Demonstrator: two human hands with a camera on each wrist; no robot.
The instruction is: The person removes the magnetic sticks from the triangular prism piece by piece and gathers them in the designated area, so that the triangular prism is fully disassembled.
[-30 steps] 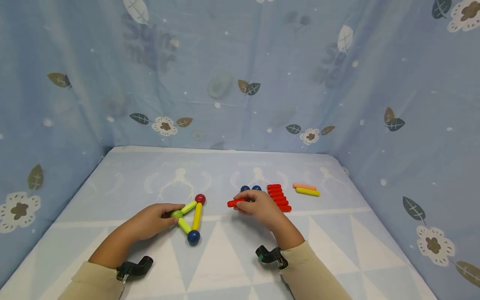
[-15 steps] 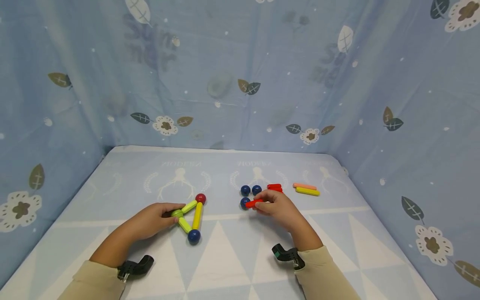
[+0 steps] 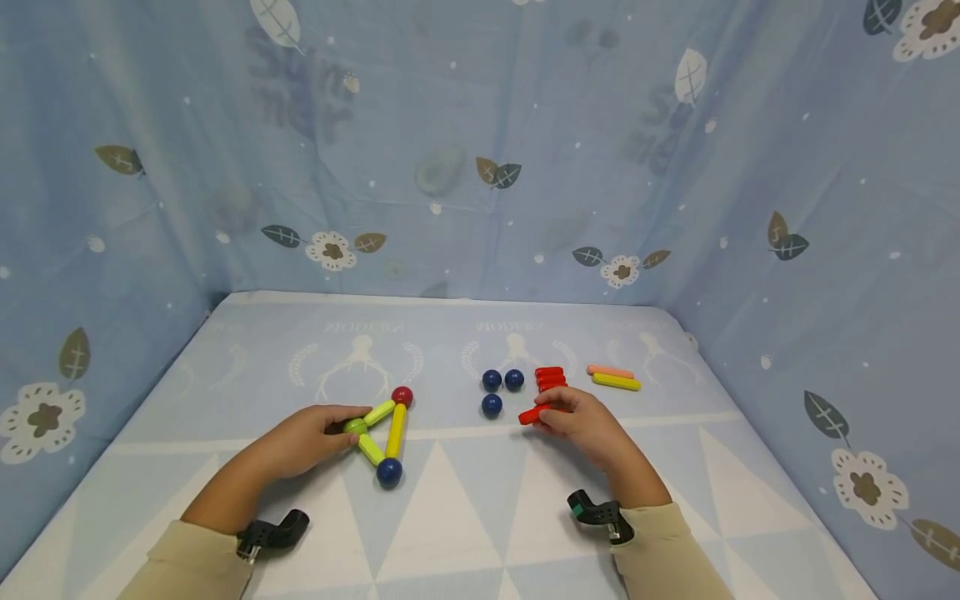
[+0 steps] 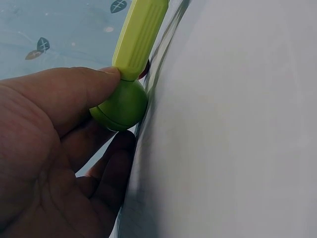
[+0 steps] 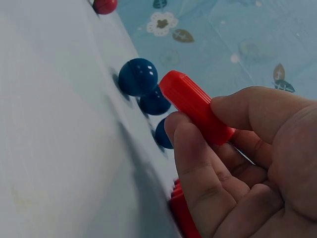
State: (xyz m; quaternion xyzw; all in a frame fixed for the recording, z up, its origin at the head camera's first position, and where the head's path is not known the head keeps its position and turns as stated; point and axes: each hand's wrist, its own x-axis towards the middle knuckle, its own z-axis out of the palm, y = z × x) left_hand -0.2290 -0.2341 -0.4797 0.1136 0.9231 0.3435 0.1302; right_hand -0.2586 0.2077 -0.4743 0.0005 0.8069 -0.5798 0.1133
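My left hand (image 3: 303, 442) pinches the green ball (image 4: 126, 106) at one corner of a flat triangle. Two lime rods (image 3: 371, 450) run from that ball to a red ball (image 3: 402, 396) and a blue ball (image 3: 389, 472). A yellow rod (image 3: 396, 431) joins those other corners. Between thumb and fingers, my right hand (image 3: 592, 425) holds a short ribbed red rod (image 5: 195, 106) just above the table, its free end pointing left. Several more red rods (image 3: 551, 375) lie in a row beyond that hand, which partly hides them.
Three loose blue balls (image 3: 492, 406) sit left of the red rods. Further right, a peach rod (image 3: 611, 372) lies against a yellow rod (image 3: 617, 382). Patterned blue cloth (image 3: 450, 167) hangs behind and on both sides of the table (image 3: 450, 533).
My right hand has moved to the right with the red rod, from left of the blue balls to the front of the red row. The left hand and the triangle stay put.
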